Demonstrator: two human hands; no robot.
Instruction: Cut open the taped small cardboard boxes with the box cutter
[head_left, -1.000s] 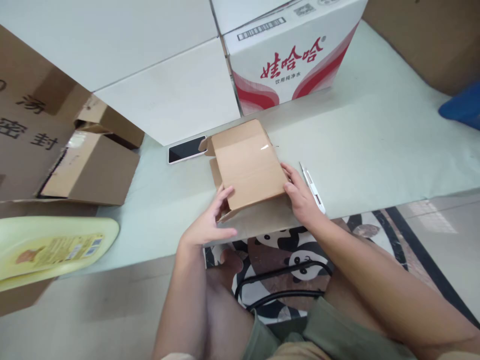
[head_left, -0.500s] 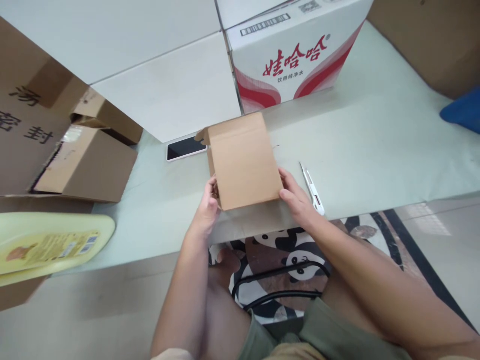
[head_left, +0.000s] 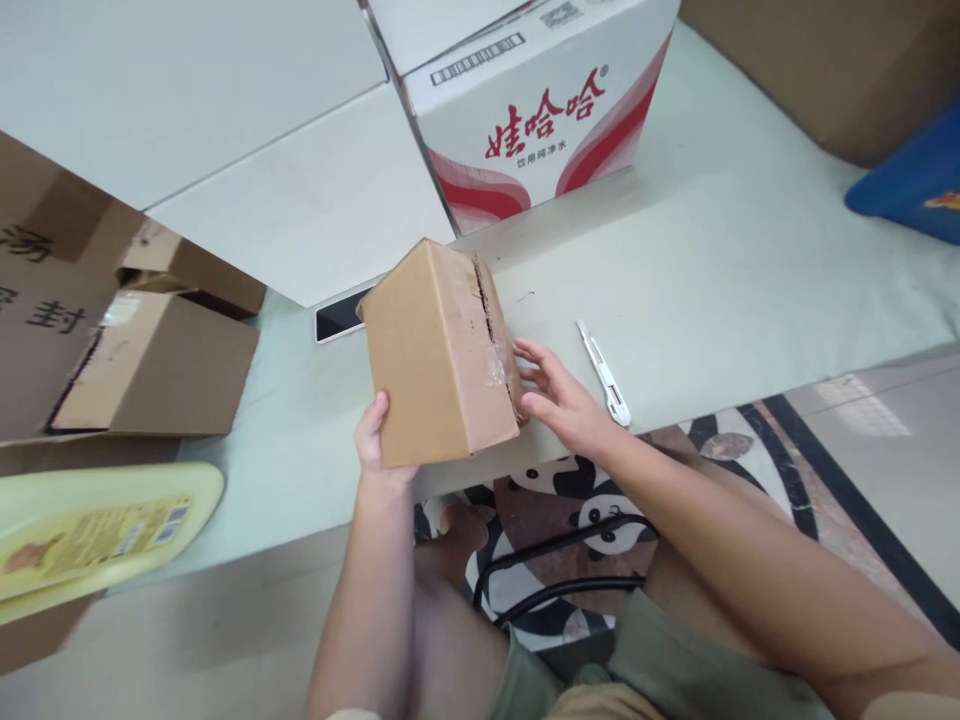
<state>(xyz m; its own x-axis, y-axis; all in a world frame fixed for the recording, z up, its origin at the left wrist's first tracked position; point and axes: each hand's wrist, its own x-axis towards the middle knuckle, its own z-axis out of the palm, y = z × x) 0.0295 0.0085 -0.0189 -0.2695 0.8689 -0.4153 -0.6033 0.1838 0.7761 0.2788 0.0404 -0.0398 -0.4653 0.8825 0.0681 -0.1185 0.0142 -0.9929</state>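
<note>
- Large cardboard carton (head_left: pixel 45 370) with black Chinese characters, well to the left of the left grip, cut off by the view's edge.
- Pale yellow plastic bottle (head_left: pixel 112 525) with a printed label, lying left of the left grip and a little nearer the person.
- Smaller brown cardboard box (head_left: pixel 191 365), left of the left grip and farther from the person.
- White cartons (head_left: pixel 315 195), stacked beyond the left grip.
- Smartphone (head_left: pixel 337 318), dark screen up, just beyond the left grip, partly behind the held box.
- Left grip (head_left: pixel 373 447), closed on the small cardboard box, thumb on its broad face, other fingers hidden.
- Small cardboard box (head_left: pixel 431 365), tilted between the two grips, its taped, torn side towards the right grip.
- White-and-red Wahaha water carton (head_left: pixel 547 135), well beyond the right grip.
- Right grip (head_left: pixel 559 400), half open, fingers loosely curved at the torn side; whether they touch it is unclear.
- White utility knife (head_left: pixel 606 378), just right of the right grip on the cloth-covered worktop (head_left: pixel 720 270).
- Brown carton (head_left: pixel 832 80) and blue object (head_left: pixel 911 180), far right of the right grip.
</note>
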